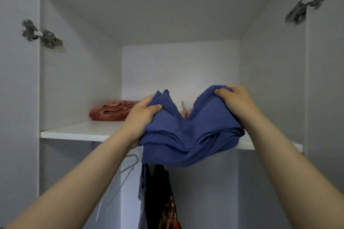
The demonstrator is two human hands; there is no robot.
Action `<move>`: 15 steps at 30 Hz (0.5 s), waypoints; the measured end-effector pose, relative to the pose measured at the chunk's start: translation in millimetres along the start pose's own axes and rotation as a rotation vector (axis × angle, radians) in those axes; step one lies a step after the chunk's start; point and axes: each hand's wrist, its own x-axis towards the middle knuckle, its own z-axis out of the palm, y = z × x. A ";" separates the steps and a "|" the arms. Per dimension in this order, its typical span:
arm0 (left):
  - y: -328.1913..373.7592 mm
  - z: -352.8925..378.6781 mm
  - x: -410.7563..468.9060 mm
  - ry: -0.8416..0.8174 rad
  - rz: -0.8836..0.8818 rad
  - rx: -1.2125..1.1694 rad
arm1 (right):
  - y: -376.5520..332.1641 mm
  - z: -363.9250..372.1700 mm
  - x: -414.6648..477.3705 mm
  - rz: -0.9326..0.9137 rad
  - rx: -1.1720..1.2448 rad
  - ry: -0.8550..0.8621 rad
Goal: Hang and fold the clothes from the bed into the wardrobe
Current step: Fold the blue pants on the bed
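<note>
A folded blue garment (191,132) sags in the middle at the front edge of the white wardrobe shelf (78,131). My left hand (143,115) grips its left end, thumb on top. On the right end my right hand (236,102) holds it the same way. Part of the blue garment hangs over the shelf's front edge. A folded rust-coloured garment (109,110) lies on the shelf to the left. A small pale patterned cloth (183,109) shows behind the blue one, mostly hidden.
Below the shelf hang a dark patterned garment (160,195) and an empty wire hanger (128,165). Metal door hinges sit on the left side panel (40,33) and the right side panel (307,2). The compartment above the shelf is tall, with white walls.
</note>
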 end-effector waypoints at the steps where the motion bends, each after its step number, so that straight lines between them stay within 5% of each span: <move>1: -3.7 3.7 13.4 -0.043 -0.004 -0.023 | 0.8 -3.6 7.4 0.009 -0.009 0.036; 15: -46.2 72.5 151.0 -0.294 -0.023 -0.049 | 41.0 -32.0 91.8 0.065 -0.113 0.249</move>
